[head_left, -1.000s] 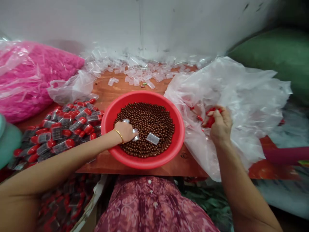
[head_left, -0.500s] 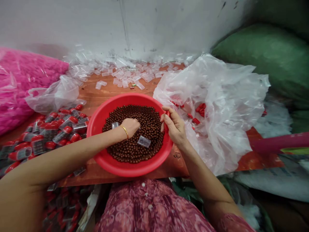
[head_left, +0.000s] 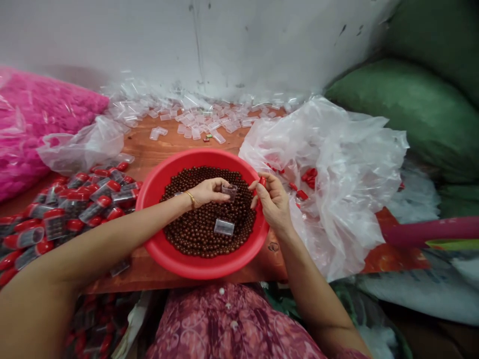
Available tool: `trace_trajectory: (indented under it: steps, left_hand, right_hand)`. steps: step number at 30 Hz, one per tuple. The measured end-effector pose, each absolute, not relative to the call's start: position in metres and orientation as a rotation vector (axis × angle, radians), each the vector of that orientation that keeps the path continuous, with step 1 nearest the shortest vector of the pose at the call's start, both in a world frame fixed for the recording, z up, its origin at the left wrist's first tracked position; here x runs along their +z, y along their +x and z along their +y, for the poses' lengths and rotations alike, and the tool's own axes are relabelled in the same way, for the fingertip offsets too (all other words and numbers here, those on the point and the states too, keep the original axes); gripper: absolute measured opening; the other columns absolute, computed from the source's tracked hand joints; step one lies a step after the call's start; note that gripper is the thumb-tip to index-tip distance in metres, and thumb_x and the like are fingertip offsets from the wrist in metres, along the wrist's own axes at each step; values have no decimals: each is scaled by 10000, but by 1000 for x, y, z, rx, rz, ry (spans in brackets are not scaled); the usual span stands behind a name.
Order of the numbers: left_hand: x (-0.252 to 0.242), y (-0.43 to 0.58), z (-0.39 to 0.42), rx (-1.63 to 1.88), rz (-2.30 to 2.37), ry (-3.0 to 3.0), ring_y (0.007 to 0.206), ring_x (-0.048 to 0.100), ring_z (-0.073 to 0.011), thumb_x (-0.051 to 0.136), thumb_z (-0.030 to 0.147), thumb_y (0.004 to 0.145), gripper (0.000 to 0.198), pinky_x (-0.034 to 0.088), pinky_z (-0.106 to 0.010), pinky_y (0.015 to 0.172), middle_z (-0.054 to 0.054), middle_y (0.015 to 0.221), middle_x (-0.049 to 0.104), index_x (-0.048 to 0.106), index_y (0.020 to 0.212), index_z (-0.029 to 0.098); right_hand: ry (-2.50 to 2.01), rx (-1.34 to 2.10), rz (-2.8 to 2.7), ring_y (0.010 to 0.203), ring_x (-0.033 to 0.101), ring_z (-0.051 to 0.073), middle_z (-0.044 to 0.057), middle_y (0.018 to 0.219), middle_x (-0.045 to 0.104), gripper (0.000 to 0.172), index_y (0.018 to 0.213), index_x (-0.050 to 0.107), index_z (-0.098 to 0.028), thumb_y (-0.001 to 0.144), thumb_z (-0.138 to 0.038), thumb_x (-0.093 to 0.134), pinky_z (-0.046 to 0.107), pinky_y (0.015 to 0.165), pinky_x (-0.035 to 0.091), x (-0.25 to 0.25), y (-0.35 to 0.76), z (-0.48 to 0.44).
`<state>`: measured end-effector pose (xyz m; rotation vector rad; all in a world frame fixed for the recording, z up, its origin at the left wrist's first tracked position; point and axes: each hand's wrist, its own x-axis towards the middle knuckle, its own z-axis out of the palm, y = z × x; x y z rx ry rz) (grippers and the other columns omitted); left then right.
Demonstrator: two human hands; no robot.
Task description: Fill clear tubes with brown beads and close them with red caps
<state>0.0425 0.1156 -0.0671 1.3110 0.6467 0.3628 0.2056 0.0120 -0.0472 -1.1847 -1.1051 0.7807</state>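
A red basin [head_left: 157,249] full of small brown balls [head_left: 198,239] stands on the wooden table in front of me. Over the balls, my left hand [head_left: 209,192] grips a small clear plastic container [head_left: 229,191] between thumb and fingers; some brown shows inside it. My right hand [head_left: 274,199] is at the basin's right rim, its fingers pinched round a red cap [head_left: 262,181]. Another clear container [head_left: 224,227] lies on the balls below my left hand. One more is mostly hidden behind my left wrist.
Filled containers with red caps [head_left: 90,199] are heaped on the left, beside a bag of pink pieces [head_left: 45,124]. Loose clear containers [head_left: 202,122] lie along the wall. On the right, a crumpled plastic bag [head_left: 337,164] holds red caps [head_left: 309,177], with green sacks [head_left: 407,109] behind.
My left hand has risen out of the balls and moved right, now showing the clear container in its fingers. My right hand stays by the rim with the red cap.
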Motion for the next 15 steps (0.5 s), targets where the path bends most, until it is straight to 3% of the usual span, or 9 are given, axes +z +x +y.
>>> trace_trajectory:
  steps: [3, 7, 15]
  left_hand:
    - [-52, 28, 108, 464, 611, 1203, 780, 601, -118, 828, 299, 516, 538, 491, -284, 766, -31, 871, 645, 563, 950, 125]
    - [-40, 17, 94, 540, 578, 1247, 833, 589, -134, 809, 346, 563, 563, 477, -302, 810, -56, 951, 640, 575, 1025, 126]
    - [-40, 19, 84, 685, 604, 1612, 888, 565, -145, 659, 335, 727, 350, 442, -297, 867, -53, 956, 612, 555, 991, 130]
  right_hand:
    - [-1186, 780, -1140, 407, 485, 47, -50, 755, 591, 285, 1026, 486, -238, 819, -417, 563, 203, 409, 385, -47, 205, 12]
    - [-1220, 794, -1169, 399, 447, 51, -60, 688, 558, 319, 1078, 519, -244, 824, -435, 550, 206, 398, 353, -48, 206, 12]
    - [-1211, 928, -1104, 366, 328, 48, -72, 600, 486, 241, 967, 544, -231, 789, -393, 529, 204, 337, 215, -40, 201, 14]
